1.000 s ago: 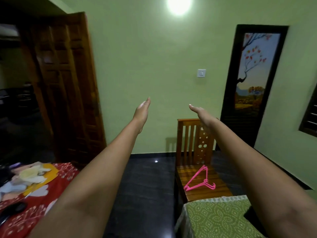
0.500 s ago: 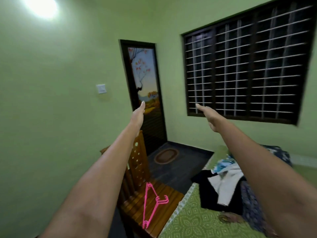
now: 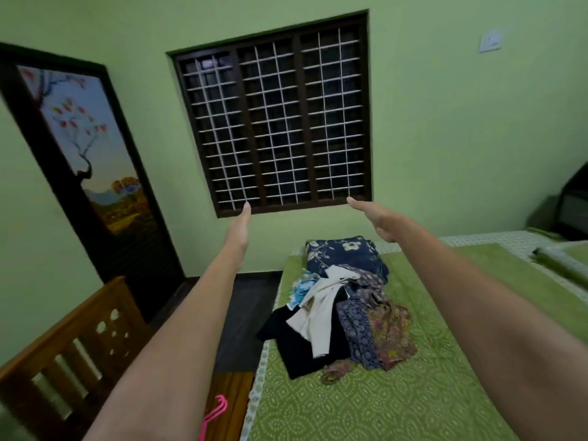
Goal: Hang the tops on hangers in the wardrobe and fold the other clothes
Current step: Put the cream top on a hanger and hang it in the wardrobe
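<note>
- my left hand is stretched out in front of me, up in the air over the dark floor left of the bed; its grip is wide, fingers straight and together, holding nothing.
- my right hand is stretched out the same way above the far end of the bed, its grip wide too, fingers straight, nothing in it.
- both hands are well apart from each other and clear of the clothes; seen from my head, their fingertips line up with the lower edge of the barred window behind the bed.
- the pile of clothes lies loose on the bed's green patterned cover, toward the bed's left side: a black piece at the bed's left edge, a cream piece draped over it, a blue-and-white floral piece behind that, and dark printed and brownish printed pieces on the pile's right.
- a dark blue floral pillow sits at the far end of the bed, touching the back of the pile.
- a pink hanger lies on the seat of the wooden chair just left of the bed, partly hidden by my left arm.
- a tall painted door panel stands on the wall left of the bed, beyond the chair.
</note>
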### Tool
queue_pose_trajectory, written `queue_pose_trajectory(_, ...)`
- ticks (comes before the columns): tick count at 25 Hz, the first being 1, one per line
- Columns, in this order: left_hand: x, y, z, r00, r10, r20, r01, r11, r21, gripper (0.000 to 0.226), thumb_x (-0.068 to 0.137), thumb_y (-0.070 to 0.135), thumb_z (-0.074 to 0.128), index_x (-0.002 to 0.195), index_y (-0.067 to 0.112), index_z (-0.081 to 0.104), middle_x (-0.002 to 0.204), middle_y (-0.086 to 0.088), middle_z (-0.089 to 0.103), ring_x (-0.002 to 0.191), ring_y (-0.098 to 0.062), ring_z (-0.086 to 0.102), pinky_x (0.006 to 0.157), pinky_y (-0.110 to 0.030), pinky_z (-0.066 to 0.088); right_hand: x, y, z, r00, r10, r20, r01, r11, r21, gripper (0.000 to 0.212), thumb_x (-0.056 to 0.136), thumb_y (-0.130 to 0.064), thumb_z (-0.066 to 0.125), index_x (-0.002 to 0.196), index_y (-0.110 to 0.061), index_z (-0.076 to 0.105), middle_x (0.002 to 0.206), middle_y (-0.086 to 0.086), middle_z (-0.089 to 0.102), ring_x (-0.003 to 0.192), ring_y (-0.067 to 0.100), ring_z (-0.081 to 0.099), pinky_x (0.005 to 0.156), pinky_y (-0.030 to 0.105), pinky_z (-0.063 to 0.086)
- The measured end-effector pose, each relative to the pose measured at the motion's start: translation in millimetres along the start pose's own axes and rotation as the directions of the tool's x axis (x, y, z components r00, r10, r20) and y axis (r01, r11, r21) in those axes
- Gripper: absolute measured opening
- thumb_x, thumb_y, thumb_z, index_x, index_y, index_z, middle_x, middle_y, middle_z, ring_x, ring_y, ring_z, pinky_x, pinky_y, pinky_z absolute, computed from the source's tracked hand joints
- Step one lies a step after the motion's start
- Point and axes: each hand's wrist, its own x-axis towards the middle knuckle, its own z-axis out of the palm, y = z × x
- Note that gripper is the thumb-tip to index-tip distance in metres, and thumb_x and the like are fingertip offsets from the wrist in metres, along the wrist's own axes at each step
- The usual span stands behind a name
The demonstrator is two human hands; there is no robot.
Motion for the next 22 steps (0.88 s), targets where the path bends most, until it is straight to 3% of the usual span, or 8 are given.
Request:
queue_pose_trajectory(7, 99, -62, 22, 0.992, -0.124, -0.004, 0.124, 0.991, 0.038, 0.074, 0.092, 0.067, 0.029, 0.151, 0.022, 0.022, 0.156, -0.002, 0.026, 0.143, -0.025, 0.024, 0.115, -0.044, 0.019, 105, 72, 11, 0.99, 0.139, 0.028, -0.139, 0.99, 0.016, 0.072, 0.096, -0.055, 0.04, 0.152, -0.017, 0.017, 0.161, 0.006, 0.003, 0.147, 0.027, 0.005, 0.118, 0.046, 0.009)
queue_pose_trajectory(11, 164, -120, 48, 0.961, -0.277, -0.005, 0.277, 0.961, 0.007, 0.07, 0.095, 0.059, 0.035, 0.149, 0.016, 0.026, 0.154, -0.001, 0.031, 0.139, -0.025, 0.033, 0.105, -0.04, 0.035, 183, 131, 28, 0.964, 0.258, 0.07, -0.263, 0.962, 0.079, 0.064, 0.098, -0.047, 0.042, 0.15, -0.014, 0.025, 0.159, 0.009, 0.015, 0.145, 0.03, 0.016, 0.115, 0.047, 0.019)
queue_pose_trajectory(15, 203, -213, 91, 0.896, -0.443, 0.026, 0.442, 0.897, 0.02, 0.055, 0.099, 0.048, 0.038, 0.143, 0.016, 0.036, 0.14, -0.001, 0.047, 0.123, -0.025, 0.049, 0.089, -0.037, 0.046, 245, 214, 56, 0.878, 0.464, 0.117, -0.473, 0.88, 0.054, 0.063, 0.097, -0.042, 0.05, 0.145, -0.007, 0.034, 0.144, 0.015, 0.043, 0.123, 0.034, 0.051, 0.102, 0.042, 0.041)
queue_pose_trajectory(19, 228, -333, 125, 0.799, -0.597, 0.066, 0.587, 0.8, 0.125, 0.034, 0.1, 0.038, 0.044, 0.127, 0.018, 0.049, 0.124, -0.002, 0.055, 0.101, -0.02, 0.054, 0.083, -0.035, 0.047, 295, 303, 94, 0.774, 0.622, 0.118, -0.628, 0.778, 0.019, 0.05, 0.096, -0.029, 0.056, 0.137, -0.002, 0.044, 0.121, 0.014, 0.057, 0.1, 0.027, 0.061, 0.091, 0.038, 0.049)
queue_pose_trajectory(22, 253, -422, 141, 0.736, -0.673, 0.081, 0.652, 0.735, 0.186, 0.028, 0.1, 0.032, 0.045, 0.125, 0.02, 0.05, 0.128, -0.004, 0.053, 0.1, -0.019, 0.054, 0.082, -0.035, 0.047, 330, 370, 126, 0.696, 0.712, 0.094, -0.714, 0.7, -0.016, 0.042, 0.097, -0.023, 0.055, 0.133, -0.004, 0.047, 0.126, 0.013, 0.058, 0.098, 0.025, 0.06, 0.09, 0.037, 0.05)
